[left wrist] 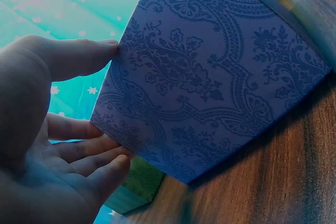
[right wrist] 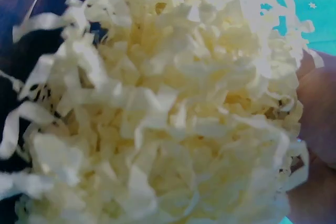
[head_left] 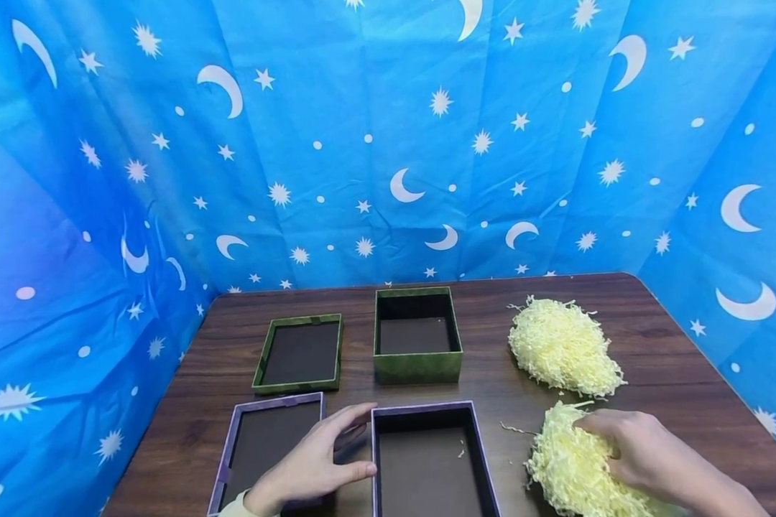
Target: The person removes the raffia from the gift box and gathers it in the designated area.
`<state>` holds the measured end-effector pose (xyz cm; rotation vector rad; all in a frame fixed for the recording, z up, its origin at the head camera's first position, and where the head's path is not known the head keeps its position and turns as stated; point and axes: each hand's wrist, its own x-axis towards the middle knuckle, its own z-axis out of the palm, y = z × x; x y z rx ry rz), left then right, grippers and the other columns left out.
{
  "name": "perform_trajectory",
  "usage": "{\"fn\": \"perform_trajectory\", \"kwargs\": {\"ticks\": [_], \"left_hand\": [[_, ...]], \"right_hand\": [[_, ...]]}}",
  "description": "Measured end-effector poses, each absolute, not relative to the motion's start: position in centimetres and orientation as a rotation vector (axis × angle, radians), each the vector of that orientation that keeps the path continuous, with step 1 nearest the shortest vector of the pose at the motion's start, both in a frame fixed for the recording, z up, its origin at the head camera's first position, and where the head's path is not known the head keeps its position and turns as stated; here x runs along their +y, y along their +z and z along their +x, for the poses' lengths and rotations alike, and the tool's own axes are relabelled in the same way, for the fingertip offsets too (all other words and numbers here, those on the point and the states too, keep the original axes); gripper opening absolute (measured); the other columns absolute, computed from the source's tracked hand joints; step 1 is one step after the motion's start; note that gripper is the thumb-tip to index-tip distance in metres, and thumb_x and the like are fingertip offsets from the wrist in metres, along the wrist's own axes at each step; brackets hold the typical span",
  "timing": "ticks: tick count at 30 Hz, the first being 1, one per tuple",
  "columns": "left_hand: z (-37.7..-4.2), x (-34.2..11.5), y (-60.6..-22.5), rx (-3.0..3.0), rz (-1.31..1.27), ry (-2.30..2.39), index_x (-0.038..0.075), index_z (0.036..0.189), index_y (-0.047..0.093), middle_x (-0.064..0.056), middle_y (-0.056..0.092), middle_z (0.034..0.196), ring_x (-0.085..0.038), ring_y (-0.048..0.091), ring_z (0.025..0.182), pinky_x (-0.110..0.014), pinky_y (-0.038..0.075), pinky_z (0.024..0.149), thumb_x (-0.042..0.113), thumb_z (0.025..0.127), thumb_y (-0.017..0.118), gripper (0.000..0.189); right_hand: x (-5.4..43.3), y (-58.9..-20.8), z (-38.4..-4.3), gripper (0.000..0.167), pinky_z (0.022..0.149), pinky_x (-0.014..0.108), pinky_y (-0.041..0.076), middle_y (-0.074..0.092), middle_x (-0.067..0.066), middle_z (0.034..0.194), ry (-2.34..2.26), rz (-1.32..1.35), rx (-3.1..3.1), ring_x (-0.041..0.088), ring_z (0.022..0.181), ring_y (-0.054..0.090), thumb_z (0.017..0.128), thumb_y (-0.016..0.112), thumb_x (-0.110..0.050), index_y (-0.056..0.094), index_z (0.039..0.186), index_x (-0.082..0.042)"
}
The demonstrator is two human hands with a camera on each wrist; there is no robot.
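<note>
An open purple box [head_left: 425, 410] stands at the front middle; its outer wall [left wrist: 210, 72] carries a dark floral pattern. My left hand [head_left: 320, 459] touches it at its far left corner, thumb on the left rim and fairly straight fingers at the corner. To the right, my right hand [head_left: 653, 456] grips into a mound of pale yellow shredded paper [head_left: 569, 459], its fingertips buried in the strands. That shredded paper [right wrist: 178, 108] fills most of the right wrist view. A few loose shreds [head_left: 462, 449] lie inside the purple box.
A purple lid [head_left: 225, 459] lies left of the purple box, partly behind my left hand. Behind stand a green lid [head_left: 297, 388] and an open green box [head_left: 417, 368]. Another yellow shredded-paper mound [head_left: 562, 348] sits at back right. A blue star-patterned cloth [head_left: 388, 143] surrounds the wooden table [head_left: 187, 409].
</note>
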<state>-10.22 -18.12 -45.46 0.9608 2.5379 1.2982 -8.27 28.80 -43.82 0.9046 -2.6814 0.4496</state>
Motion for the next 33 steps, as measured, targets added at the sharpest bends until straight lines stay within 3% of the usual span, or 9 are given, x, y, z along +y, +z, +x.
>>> {"fn": "perform_trajectory", "kwargs": {"ticks": [2, 9, 17, 33], "left_hand": [[-10.2, -18.1, -45.4, 2.533, 0.962, 1.304, 0.004, 0.144, 0.043, -0.005, 0.052, 0.141, -0.022, 0.054, 0.127, -0.035, 0.048, 0.105, 0.030, 0.086, 0.075, 0.071], [-10.2, -18.2, -45.3, 2.510, 0.942, 1.318, 0.007, 0.144, 0.043, -0.005, 0.052, 0.141, -0.021, 0.054, 0.127, -0.035, 0.047, 0.105, 0.029, 0.086, 0.076, 0.070], [-10.2, -18.1, -45.3, 2.515, 0.951, 1.317, 0.003, 0.143, 0.043, -0.006, 0.052, 0.142, -0.021, 0.053, 0.128, -0.033, 0.047, 0.106, 0.031, 0.086, 0.075, 0.072], [-10.3, -18.2, -45.5, 2.469, 0.922, 1.361, 0.003, 0.144, 0.042, -0.007, 0.050, 0.143, -0.021, 0.051, 0.130, -0.032, 0.046, 0.107, 0.031, 0.086, 0.075, 0.073]], "right_hand": [[29.0, -44.0, -8.2, 0.061, 0.057, 0.023, 0.055, 0.070, -0.004, 0.091, 0.440, 0.920, -2.719, 0.005, 0.080, 0.063, 0.042, 0.066, 0.012, 0.073, 0.096, -0.017], [29.4, -44.5, -7.9, 0.060, 0.052, 0.018, 0.048, 0.065, -0.015, 0.088, 0.517, 0.951, -2.801, -0.008, 0.073, 0.049, 0.046, 0.063, 0.011, 0.071, 0.096, -0.022], [29.3, -45.2, -8.0, 0.057, 0.059, 0.026, 0.056, 0.069, -0.005, 0.090, 0.425, 0.963, -2.765, 0.009, 0.079, 0.064, 0.044, 0.068, 0.008, 0.073, 0.094, -0.020], [29.3, -45.6, -8.2, 0.059, 0.060, 0.029, 0.057, 0.072, -0.001, 0.089, 0.400, 0.999, -2.739, 0.013, 0.080, 0.066, 0.043, 0.067, 0.009, 0.073, 0.095, -0.016]]}}
